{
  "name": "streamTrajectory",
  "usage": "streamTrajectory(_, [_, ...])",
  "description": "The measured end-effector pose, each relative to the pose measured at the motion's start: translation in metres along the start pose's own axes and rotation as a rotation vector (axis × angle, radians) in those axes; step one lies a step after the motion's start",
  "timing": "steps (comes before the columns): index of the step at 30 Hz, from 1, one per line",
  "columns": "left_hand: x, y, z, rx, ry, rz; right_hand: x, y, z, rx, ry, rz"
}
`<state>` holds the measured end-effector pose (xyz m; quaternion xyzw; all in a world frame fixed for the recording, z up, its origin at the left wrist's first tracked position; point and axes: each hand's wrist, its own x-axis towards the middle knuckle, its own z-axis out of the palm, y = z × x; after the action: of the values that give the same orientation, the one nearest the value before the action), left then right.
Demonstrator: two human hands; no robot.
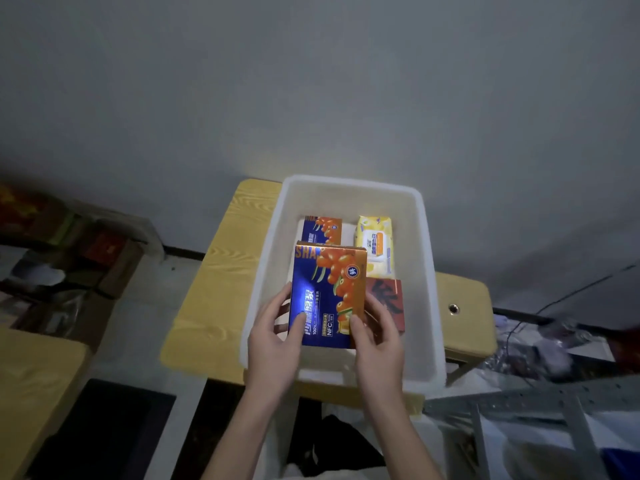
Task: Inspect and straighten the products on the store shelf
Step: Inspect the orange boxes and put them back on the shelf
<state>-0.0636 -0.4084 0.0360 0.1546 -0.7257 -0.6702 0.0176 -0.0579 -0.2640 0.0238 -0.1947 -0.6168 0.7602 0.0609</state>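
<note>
Blue box: held above the white bin, printed face up.
Left hand: grips the box's lower left edge, thumb on the face.
Right hand: grips the lower right edge.
Bin contents: second blue box, yellow packet, red box.
Desk: carries the bin.

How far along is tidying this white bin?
Looks done: the far blue box and yellow pack lie side by side in the bin. In hand: left hand and right hand grip the near blue box. Left: setting it down; the red box.
</note>
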Motion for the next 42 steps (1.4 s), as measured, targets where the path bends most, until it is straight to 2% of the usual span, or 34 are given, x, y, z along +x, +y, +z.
streamTrajectory(6, [0.070, -0.004, 0.029, 0.047, 0.083, -0.025, 0.079, 0.009, 0.021, 0.004, 0.000, 0.068])
streamTrajectory(11, [0.124, -0.009, 0.043, 0.043, 0.066, -0.057, 0.130, 0.024, 0.043, 0.000, 0.023, 0.123])
streamTrajectory(17, [0.191, -0.038, 0.057, 0.158, 0.044, -0.088, 0.186, 0.045, 0.068, -0.047, 0.108, 0.197])
streamTrajectory(22, [0.236, -0.060, 0.070, 0.289, 0.017, -0.122, 0.227, 0.068, 0.079, -0.205, 0.123, 0.234])
streamTrajectory(27, [0.262, -0.067, 0.075, 0.375, -0.065, -0.091, 0.254, 0.077, 0.089, -0.305, 0.093, 0.237])
streamTrajectory(38, [0.271, -0.076, 0.080, 0.395, -0.080, -0.173, 0.267, 0.094, 0.088, -0.483, 0.074, 0.190])
streamTrajectory(42, [0.267, -0.074, 0.081, 0.414, -0.075, -0.186, 0.260, 0.087, 0.090, -0.560, 0.017, 0.182])
